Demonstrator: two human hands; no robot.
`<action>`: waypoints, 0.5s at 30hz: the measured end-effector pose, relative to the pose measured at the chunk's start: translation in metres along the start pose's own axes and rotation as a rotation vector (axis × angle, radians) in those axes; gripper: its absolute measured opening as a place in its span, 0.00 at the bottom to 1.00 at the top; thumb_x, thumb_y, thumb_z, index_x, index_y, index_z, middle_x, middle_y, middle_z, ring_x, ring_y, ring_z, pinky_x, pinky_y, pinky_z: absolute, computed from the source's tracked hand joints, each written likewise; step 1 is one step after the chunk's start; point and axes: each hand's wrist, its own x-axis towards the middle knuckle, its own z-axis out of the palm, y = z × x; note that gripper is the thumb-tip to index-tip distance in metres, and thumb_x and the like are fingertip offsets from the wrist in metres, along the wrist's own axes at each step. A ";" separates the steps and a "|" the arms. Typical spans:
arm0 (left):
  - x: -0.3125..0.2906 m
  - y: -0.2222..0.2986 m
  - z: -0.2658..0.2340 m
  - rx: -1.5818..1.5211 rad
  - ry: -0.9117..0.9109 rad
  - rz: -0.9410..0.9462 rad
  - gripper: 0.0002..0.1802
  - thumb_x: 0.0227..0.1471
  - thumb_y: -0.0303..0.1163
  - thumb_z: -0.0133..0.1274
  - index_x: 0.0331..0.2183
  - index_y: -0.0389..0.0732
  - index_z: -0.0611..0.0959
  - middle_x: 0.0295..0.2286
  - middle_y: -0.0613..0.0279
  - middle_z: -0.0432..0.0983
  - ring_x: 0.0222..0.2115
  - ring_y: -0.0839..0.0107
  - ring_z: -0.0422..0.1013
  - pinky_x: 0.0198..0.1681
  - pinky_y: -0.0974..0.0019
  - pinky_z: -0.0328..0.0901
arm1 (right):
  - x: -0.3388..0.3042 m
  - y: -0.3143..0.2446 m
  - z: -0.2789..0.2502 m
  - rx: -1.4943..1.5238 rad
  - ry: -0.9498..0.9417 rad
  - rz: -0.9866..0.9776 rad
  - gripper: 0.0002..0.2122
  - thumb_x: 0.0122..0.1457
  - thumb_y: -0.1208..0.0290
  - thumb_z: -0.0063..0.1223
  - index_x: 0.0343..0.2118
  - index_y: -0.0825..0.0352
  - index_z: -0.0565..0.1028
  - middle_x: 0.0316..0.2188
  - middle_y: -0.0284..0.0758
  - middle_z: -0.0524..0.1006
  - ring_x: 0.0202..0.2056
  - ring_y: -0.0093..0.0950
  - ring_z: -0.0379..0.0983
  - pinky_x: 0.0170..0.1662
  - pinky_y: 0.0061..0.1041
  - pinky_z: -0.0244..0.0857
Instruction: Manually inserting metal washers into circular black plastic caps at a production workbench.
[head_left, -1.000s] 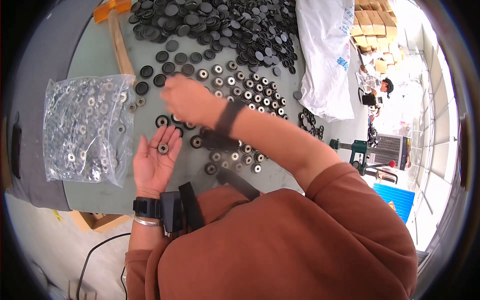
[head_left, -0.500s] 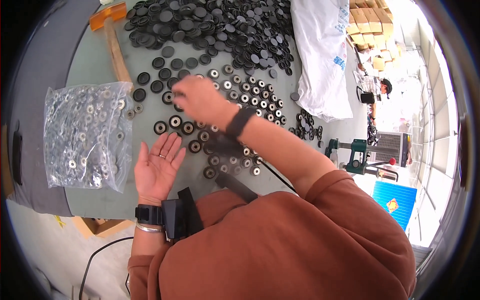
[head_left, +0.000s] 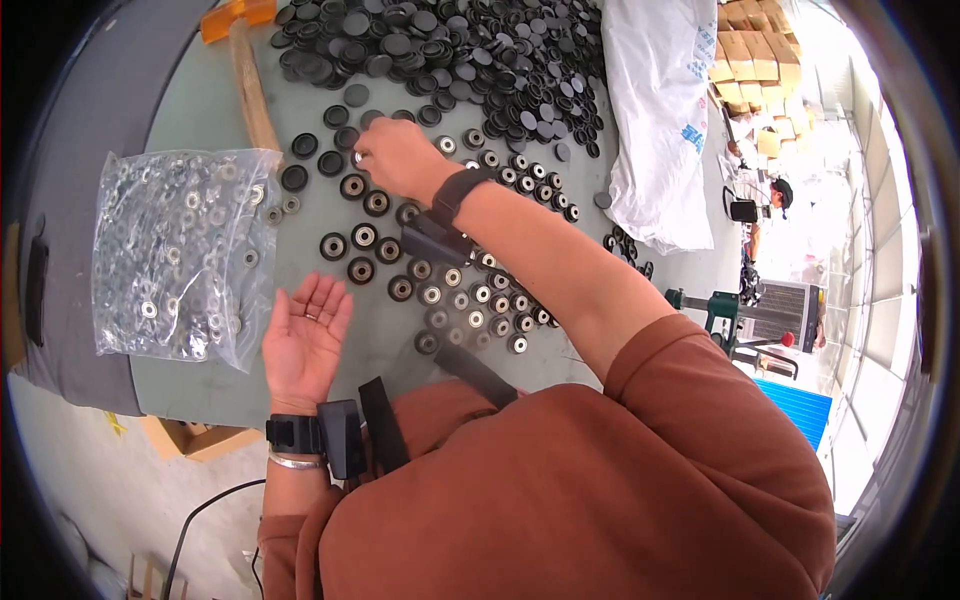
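Note:
My right hand (head_left: 405, 160) is over the loose rows of black round caps, its fingertips pinched on a small shiny metal bearing (head_left: 357, 158). Just left of those fingers lies an unfilled black cap (head_left: 330, 163). Nearer to me, several caps hold metal bearings in their centres, such as one filled cap (head_left: 365, 235) and another filled cap (head_left: 361, 270). Palm up, my left hand (head_left: 305, 345) rests in the air or on the table's near part, I cannot tell which. Its fingers are stretched and slightly bent, and nothing shows in the palm.
A clear bag of bearings (head_left: 180, 255) lies on the left, below a wooden-handled mallet (head_left: 250, 90). Black caps are heaped (head_left: 440, 55) at the far side, beside a white sack (head_left: 660, 130). A green press (head_left: 715, 310) stands right; a person (head_left: 775, 195) is farther off.
My right hand has moved away from me to the caps farther back and is less blurred. My left hand has drawn back slightly from the filled caps. The whole view has shifted a little.

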 end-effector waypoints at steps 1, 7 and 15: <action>-0.002 0.000 0.000 -0.006 0.025 0.022 0.23 0.55 0.42 0.35 0.42 0.30 0.67 0.39 0.51 0.66 0.43 0.61 0.63 0.51 0.57 0.58 | -0.005 -0.001 0.000 0.048 0.015 0.019 0.06 0.42 0.73 0.50 0.23 0.69 0.73 0.24 0.42 0.71 0.30 0.39 0.69 0.34 0.34 0.65; -0.007 0.002 -0.001 0.001 0.052 0.035 0.23 0.55 0.42 0.36 0.42 0.30 0.67 0.39 0.52 0.66 0.42 0.61 0.63 0.51 0.58 0.58 | -0.006 0.000 0.003 0.092 -0.014 0.062 0.07 0.42 0.72 0.50 0.25 0.68 0.75 0.27 0.40 0.71 0.32 0.38 0.69 0.36 0.34 0.65; -0.006 0.007 0.003 0.034 -0.010 0.067 0.22 0.55 0.41 0.36 0.41 0.30 0.68 0.38 0.53 0.66 0.42 0.62 0.63 0.50 0.59 0.58 | 0.009 -0.019 -0.012 -0.086 -0.135 0.010 0.07 0.41 0.70 0.51 0.24 0.64 0.75 0.24 0.39 0.69 0.30 0.39 0.67 0.34 0.33 0.63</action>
